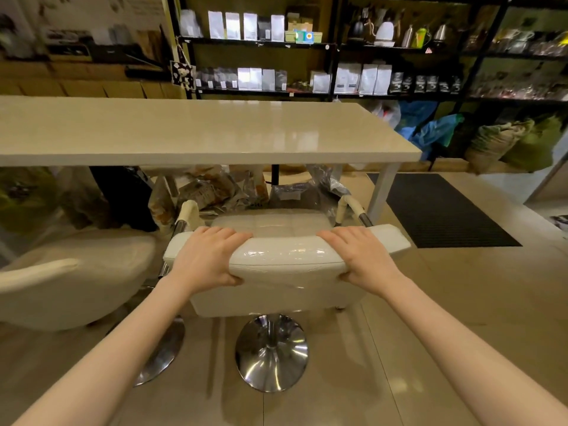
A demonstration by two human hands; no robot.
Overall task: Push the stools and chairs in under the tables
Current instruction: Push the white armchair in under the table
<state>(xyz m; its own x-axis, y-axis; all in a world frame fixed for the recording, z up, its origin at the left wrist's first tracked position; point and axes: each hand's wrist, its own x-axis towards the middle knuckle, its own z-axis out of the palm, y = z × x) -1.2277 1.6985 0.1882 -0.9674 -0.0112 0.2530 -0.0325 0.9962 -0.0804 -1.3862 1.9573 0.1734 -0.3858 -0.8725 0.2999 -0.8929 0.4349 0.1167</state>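
The white chair (276, 262) is set in front of the long pale table (196, 133), its seat just short of the table's near edge and not yet under the top. The top of the backrest is gripped by both hands: the left hand (206, 256) is closed over the left part, fingers on top and thumb pressed against the rear face, and the right hand (359, 256) is closed over the right part in the same way. The chair's round chrome base (272, 353) is planted on the tiled floor below the backrest. A second white chair (70, 272) is seen to the left of the held one, also before the table. Bags (215, 189) are piled under the table, and dark shelves (261, 41) of packets are ranged behind it.
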